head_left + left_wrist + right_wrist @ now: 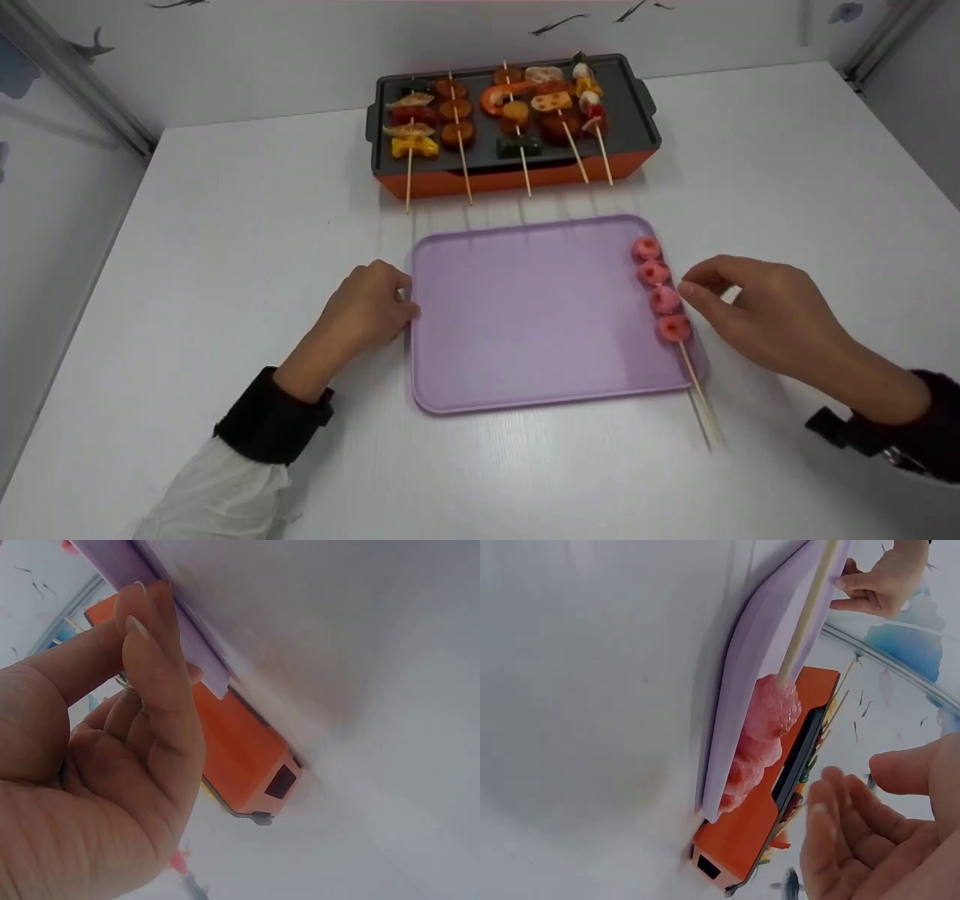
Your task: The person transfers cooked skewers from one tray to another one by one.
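Observation:
A lilac tray [525, 315] lies on the white table. At its left edge my left hand [367, 304] holds the rim between thumb and fingers; the left wrist view shows the thumb and fingertips close together beside the tray's rim [202, 660]. Along the tray's right side lies a skewer of pink balls [664, 300], its bare stick passing over the front edge. Just right of that skewer is my right hand [772, 315], fingers loosely bent. In the right wrist view the right hand [877, 825] has nothing in its fingers and stands apart from the pink balls [769, 709].
Behind the tray stands an orange toy grill [637, 161] with a dark plate [622, 97]. Several skewers [455, 112] of toy food lie across it, sticks pointing forward. White panels [300, 52] with printed designs border the table [247, 210] at the back and sides.

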### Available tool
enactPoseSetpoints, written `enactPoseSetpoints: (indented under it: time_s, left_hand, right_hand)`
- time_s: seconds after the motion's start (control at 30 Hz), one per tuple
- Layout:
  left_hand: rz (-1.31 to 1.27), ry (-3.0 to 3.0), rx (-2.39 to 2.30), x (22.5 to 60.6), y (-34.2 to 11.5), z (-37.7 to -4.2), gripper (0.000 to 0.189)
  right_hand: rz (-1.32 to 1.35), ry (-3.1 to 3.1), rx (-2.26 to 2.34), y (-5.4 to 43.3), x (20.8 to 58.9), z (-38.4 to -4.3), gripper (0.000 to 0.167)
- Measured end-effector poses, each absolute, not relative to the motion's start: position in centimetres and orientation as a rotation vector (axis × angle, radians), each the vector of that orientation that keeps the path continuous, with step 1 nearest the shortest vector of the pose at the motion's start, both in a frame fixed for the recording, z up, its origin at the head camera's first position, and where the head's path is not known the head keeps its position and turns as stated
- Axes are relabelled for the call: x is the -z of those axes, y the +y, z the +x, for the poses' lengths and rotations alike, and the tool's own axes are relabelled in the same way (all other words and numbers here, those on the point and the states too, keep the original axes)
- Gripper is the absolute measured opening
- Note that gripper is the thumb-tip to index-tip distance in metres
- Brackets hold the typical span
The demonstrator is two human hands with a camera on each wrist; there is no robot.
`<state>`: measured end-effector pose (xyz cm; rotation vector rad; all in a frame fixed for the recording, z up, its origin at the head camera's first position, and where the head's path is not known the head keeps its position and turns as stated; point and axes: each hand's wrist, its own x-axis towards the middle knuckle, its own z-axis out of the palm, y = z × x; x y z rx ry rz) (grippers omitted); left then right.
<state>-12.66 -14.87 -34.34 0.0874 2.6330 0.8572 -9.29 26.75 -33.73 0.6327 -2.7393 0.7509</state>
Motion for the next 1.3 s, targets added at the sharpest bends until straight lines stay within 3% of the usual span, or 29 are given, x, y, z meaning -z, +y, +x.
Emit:
enactPoseSetpoints:
  time_s: [0.2, 0.43, 0.6, 0.7, 0.83, 1.1, 1.3]
  left_hand:
    - [0.079, 2.630, -0.847, 34.4, -14.9, -12.7, 0.028]
    - [0.052, 2.628, -0.832, 34.5, -14.9, -12.7, 0.025]
    - [0.073, 2.644, -0.839, 34.4, -14.9, -12.7, 0.018]
    - [0.083, 2.648, -0.837, 34.4, -15.0, -12.7, 0.016]
    - [0.073, 2.639, -0.834, 34.4, -15.0, -12.7, 0.019]
    - [0.058, 2.649, -0.811, 34.4, -15.0, -12.8, 0.018]
    - [0.082, 2.661, -0.809, 34.4, -14.9, -12.6, 0.024]
  right_hand:
    - [0.762, -2.810, -0.702, 25.1, 33.3, -12.4, 0.058]
    - [0.695, -2.985, -0.785, 22.9, 32.2, -16.7, 0.071]
    - [0.586, -3.012, -0.864, 21.6, 31.5, -19.6, 0.070]
    - [0.457, -3.012, -1.011, 20.8, 31.5, -21.0, 0.060]
    - [0.187, -2.956, -1.347, 19.9, 31.4, -22.5, 0.046]
    - [-0.287, -2.662, -2.224, 19.0, 31.4, -24.5, 0.043]
    - [-0.426, -2.350, -2.506, 19.2, 31.4, -24.8, 0.026]
